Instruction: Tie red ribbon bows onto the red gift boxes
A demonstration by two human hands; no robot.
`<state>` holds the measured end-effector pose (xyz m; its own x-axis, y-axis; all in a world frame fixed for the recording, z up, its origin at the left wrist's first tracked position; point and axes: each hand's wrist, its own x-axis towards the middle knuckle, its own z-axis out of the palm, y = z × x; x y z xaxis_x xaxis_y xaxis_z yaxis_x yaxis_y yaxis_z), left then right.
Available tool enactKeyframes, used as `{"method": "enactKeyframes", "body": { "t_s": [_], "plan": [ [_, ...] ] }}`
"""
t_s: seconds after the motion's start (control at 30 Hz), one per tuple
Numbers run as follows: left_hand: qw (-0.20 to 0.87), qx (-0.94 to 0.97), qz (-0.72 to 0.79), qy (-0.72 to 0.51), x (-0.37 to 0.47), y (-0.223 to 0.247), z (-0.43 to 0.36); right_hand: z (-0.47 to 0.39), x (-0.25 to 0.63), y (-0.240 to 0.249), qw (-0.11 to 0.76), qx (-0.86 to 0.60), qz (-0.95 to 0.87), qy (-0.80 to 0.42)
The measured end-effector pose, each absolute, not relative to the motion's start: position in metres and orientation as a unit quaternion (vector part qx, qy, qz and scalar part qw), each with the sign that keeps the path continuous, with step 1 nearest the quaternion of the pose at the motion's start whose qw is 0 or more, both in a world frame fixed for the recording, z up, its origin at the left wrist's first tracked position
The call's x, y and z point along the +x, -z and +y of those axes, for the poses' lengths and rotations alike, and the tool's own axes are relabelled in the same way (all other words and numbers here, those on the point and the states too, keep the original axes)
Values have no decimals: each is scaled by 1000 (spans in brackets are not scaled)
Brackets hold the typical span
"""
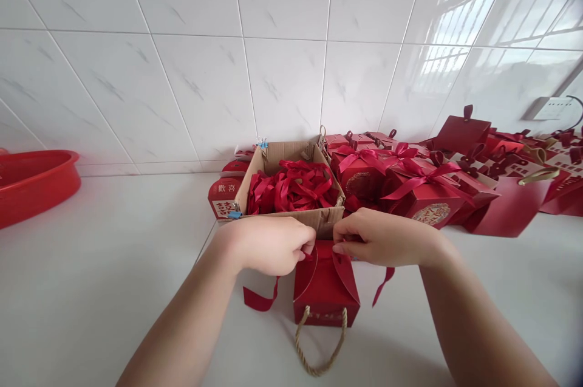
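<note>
A small red gift box [325,284] stands on the white counter, its twisted rope handle [321,369] hanging toward me. My left hand [276,244] is closed at the box's upper left flap, fingers pinching a red ribbon [260,299] whose tail trails out to the left. On the other side, my right hand [382,238] pinches the same ribbon by the upper right flap, with another tail dangling below the hand. The fingertips partly cover the ribbon where it meets the flaps. Just behind stands an open cardboard box [273,156] heaped with red ribbons [296,186].
Finished-looking red boxes with bows [426,186] crowd the right side, close to my right hand. Red printed cards [223,195] lie left of the cardboard box. A red plastic basin [40,183] sits far left. White wall tiles [195,83] rise behind the counter.
</note>
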<state>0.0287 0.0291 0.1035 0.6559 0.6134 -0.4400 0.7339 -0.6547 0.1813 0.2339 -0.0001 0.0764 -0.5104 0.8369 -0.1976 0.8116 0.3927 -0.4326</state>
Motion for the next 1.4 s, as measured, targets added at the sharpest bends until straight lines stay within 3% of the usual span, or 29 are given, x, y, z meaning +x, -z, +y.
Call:
{"method": "enactKeyframes", "body": {
  "t_s": [0.37, 0.8, 1.4],
  "plan": [
    [183, 868, 421, 188, 34, -98, 33, 5, 231, -72, -90, -567, -779, -251],
    [159, 876, 406, 204, 41, -91, 35, -3, 237, -79, -89, -508, -784, -346],
    [176, 889, 388, 170, 42, -94, 32, 4, 237, -68, -26, -515, -821, -245]
  ]
}}
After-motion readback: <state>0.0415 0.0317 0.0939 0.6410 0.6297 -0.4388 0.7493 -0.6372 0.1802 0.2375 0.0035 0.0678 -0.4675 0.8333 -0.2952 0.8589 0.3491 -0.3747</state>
